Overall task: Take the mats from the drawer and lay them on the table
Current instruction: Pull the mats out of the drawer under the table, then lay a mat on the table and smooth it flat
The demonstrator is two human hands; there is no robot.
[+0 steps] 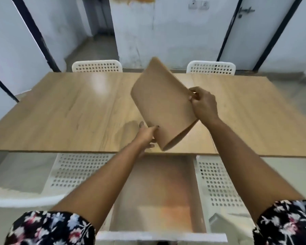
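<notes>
Open drawer below; both hands hold mat above table.

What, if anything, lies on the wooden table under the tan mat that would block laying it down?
Nothing visible does. The flat tan mat, gripped by the left hand and right hand, hangs tilted above the light wooden table, whose visible surface is bare. The patch directly beneath the mat is hidden.
</notes>
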